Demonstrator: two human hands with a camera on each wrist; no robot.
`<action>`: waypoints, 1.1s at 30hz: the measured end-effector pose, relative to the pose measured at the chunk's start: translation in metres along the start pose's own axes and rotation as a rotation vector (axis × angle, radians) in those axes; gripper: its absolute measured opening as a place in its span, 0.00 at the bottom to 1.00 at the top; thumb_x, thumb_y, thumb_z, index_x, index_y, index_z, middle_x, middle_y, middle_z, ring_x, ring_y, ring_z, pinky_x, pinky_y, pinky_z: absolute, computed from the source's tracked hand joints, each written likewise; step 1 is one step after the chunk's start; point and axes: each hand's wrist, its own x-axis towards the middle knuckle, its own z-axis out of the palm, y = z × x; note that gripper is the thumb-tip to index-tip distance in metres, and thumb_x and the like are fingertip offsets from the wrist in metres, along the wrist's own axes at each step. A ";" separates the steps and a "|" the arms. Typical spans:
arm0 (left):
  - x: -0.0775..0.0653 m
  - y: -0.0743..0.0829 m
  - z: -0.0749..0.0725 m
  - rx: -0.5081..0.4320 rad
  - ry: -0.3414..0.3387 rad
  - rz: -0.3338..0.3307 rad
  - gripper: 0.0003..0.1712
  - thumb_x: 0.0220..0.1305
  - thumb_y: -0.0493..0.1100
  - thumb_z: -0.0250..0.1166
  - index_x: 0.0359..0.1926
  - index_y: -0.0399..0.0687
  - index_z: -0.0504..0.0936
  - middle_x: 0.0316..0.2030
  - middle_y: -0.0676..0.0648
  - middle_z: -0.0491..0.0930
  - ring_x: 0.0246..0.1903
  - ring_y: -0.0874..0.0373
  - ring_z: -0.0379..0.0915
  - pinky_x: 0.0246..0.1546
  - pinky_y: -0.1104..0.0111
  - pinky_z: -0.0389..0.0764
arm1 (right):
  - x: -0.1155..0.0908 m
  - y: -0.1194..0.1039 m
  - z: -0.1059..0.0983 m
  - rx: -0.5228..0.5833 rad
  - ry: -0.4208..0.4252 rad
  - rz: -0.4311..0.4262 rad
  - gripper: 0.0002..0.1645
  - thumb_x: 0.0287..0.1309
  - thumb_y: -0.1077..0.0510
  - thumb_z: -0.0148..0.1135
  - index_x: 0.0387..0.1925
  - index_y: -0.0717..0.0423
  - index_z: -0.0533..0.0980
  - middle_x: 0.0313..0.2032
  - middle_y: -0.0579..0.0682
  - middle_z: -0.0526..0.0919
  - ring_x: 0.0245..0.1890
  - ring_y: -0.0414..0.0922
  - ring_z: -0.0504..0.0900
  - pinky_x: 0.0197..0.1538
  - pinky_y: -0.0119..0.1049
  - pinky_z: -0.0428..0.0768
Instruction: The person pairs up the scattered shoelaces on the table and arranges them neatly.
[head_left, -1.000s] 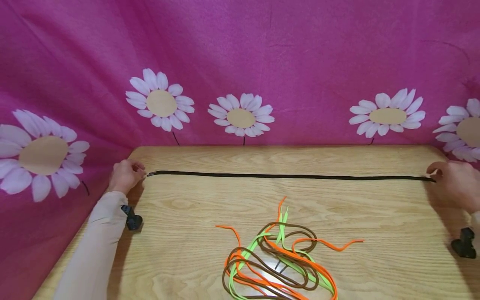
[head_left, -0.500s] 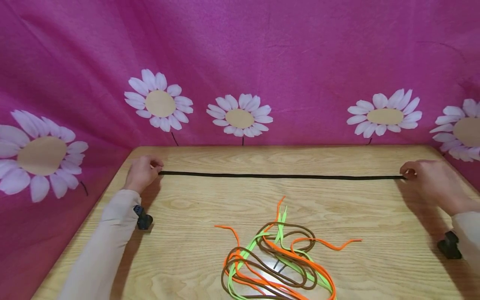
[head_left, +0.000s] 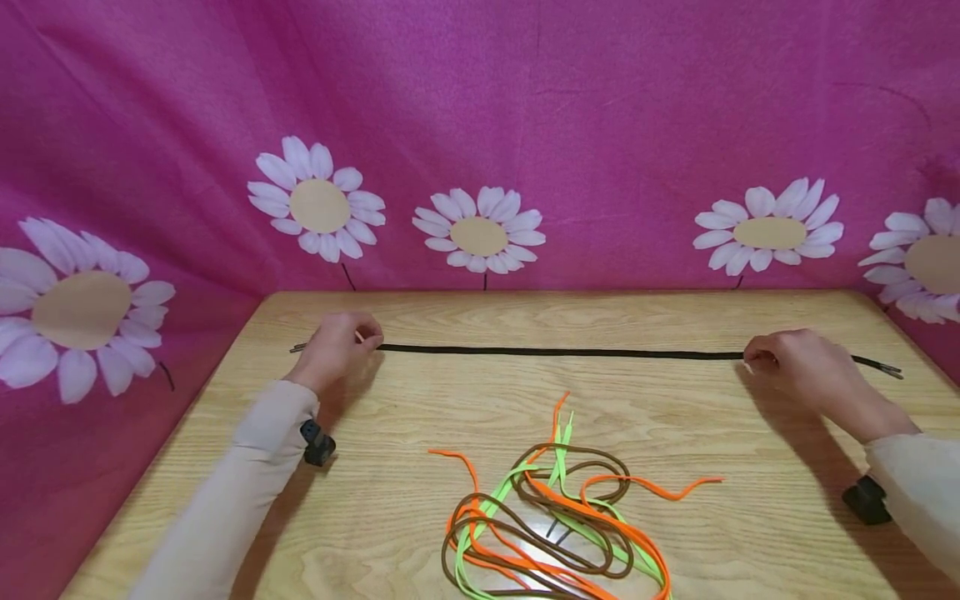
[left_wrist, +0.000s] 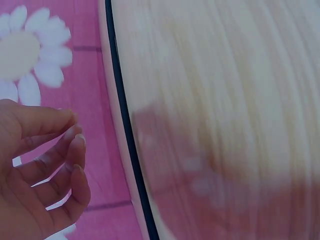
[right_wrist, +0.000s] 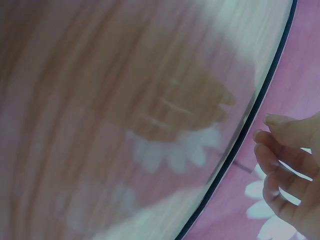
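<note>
Black shoelaces [head_left: 558, 352] stretch in a nearly straight line across the far part of the table, with two tips showing at each end. My left hand [head_left: 337, 346] hovers over their left part, fingers loosely curled. In the left wrist view that hand [left_wrist: 47, 170] is apart from the black laces [left_wrist: 120, 85], with nothing between its fingertips. My right hand [head_left: 802, 362] is over the right part. The right wrist view shows its loosely bent fingers [right_wrist: 272, 160] beside the black laces [right_wrist: 255, 110], holding nothing.
Brown laces [head_left: 517, 533], orange laces [head_left: 648, 542] and bright green laces [head_left: 562, 454] lie in loose overlapping loops at the front middle of the wooden table [head_left: 360, 492]. A magenta cloth [head_left: 600, 108] with white flowers hangs behind and at the sides.
Both hands have moved inward along the black laces, from the ends toward the middle. The lace tips now show outside the hands. The coloured laces have stayed put.
</note>
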 end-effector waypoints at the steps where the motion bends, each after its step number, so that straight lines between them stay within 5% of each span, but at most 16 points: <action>1: 0.000 0.004 0.002 -0.004 -0.008 0.011 0.04 0.64 0.34 0.63 0.35 0.37 0.84 0.31 0.44 0.82 0.34 0.51 0.77 0.37 0.58 0.77 | 0.001 -0.004 0.000 0.008 -0.005 -0.008 0.09 0.45 0.71 0.68 0.26 0.55 0.82 0.24 0.46 0.82 0.24 0.44 0.78 0.28 0.47 0.76; 15: -0.007 0.062 0.029 -0.026 -0.209 0.232 0.04 0.64 0.36 0.64 0.34 0.41 0.84 0.28 0.52 0.80 0.28 0.62 0.73 0.28 0.70 0.74 | 0.010 -0.057 0.003 0.043 -0.046 -0.124 0.15 0.46 0.74 0.65 0.29 0.51 0.81 0.26 0.42 0.81 0.27 0.42 0.78 0.28 0.43 0.76; 22: -0.015 0.091 0.046 -0.037 -0.284 0.383 0.04 0.64 0.37 0.64 0.33 0.43 0.84 0.27 0.53 0.80 0.28 0.65 0.72 0.30 0.73 0.74 | 0.017 -0.084 0.006 0.061 -0.056 -0.170 0.20 0.47 0.75 0.61 0.24 0.44 0.77 0.22 0.36 0.71 0.23 0.35 0.66 0.25 0.34 0.67; 28: -0.025 0.109 0.058 -0.026 -0.336 0.421 0.04 0.65 0.39 0.64 0.33 0.46 0.84 0.27 0.55 0.79 0.25 0.66 0.69 0.29 0.73 0.73 | 0.020 -0.103 0.006 0.060 -0.051 -0.217 0.23 0.45 0.78 0.57 0.21 0.43 0.73 0.20 0.37 0.62 0.23 0.36 0.61 0.28 0.33 0.63; 33: -0.030 0.120 0.067 -0.003 -0.391 0.445 0.05 0.66 0.42 0.63 0.33 0.49 0.84 0.26 0.57 0.78 0.24 0.67 0.67 0.28 0.73 0.71 | 0.021 -0.118 0.006 0.095 -0.079 -0.234 0.21 0.47 0.77 0.60 0.26 0.46 0.79 0.21 0.37 0.68 0.25 0.35 0.65 0.29 0.34 0.69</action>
